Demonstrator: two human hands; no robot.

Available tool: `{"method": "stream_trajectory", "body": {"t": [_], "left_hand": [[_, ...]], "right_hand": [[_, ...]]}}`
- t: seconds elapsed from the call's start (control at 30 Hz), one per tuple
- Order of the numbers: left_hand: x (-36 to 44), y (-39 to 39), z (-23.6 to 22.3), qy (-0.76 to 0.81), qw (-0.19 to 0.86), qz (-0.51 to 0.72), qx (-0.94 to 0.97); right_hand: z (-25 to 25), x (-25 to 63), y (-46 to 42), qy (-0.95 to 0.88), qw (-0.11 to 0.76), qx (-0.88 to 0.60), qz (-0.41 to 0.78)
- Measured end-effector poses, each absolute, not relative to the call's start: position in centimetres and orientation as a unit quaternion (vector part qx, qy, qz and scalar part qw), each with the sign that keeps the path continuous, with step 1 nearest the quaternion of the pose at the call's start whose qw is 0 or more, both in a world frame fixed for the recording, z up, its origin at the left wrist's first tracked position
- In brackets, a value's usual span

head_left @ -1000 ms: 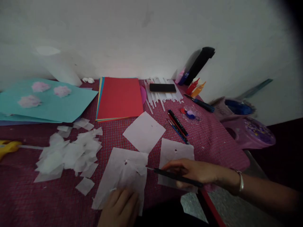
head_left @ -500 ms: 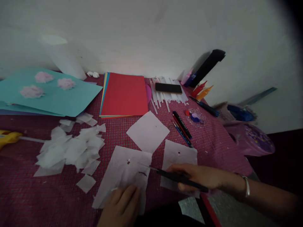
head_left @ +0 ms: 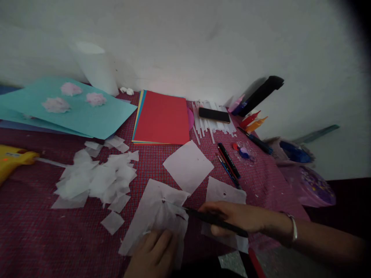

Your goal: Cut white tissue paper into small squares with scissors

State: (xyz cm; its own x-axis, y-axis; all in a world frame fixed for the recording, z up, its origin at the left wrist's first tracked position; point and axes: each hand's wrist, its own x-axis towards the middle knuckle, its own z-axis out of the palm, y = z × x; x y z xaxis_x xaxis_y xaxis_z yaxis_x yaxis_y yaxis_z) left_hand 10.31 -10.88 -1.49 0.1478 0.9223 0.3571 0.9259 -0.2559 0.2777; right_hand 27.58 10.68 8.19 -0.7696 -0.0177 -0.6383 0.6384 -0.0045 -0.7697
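Note:
My left hand (head_left: 155, 253) presses a white paper sheet (head_left: 145, 218) at the table's front edge, its fingers together and curled on the sheet. A small white bit shows by the fingertips; whether they pinch it I cannot tell. My right hand (head_left: 228, 216) grips a slim black-handled tool (head_left: 213, 222) with a thin metal tip. That tip lies on the sheet, reaching to a small hole, and the paper puckers around it. A slit shows near the sheet's right edge. Partly under my right hand lies another white sheet (head_left: 228, 190) with a hole.
Small white squares (head_left: 98, 177) lie heaped at left beside a yellow glue gun (head_left: 17, 158). Pink paper flowers (head_left: 71, 88) rest on turquoise sheets (head_left: 116, 116). Behind are red paper (head_left: 162, 117), a phone (head_left: 214, 114) on white strips, pens (head_left: 228, 160) and a pink tub (head_left: 307, 189).
The view has shifted, so most things appear farther right. My right hand has brought the tool's tip to the hole in the sheet, and the paper has puckered there.

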Motion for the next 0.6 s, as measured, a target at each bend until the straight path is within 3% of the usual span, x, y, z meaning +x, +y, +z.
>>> {"method": "stream_trajectory", "body": {"t": [0.37,0.6], "left_hand": [[10.7,-10.8,-1.3,-0.621,-0.003,-0.259,-0.740],[10.6,-10.6,-1.2,-0.616,-0.010,-0.271,-0.739]], "right_hand": [[6.2,28.2,10.1,0.662,0.222,0.279,-0.659],[7.9,27.3,10.9,0.681,0.274,0.235,-0.637]]}}
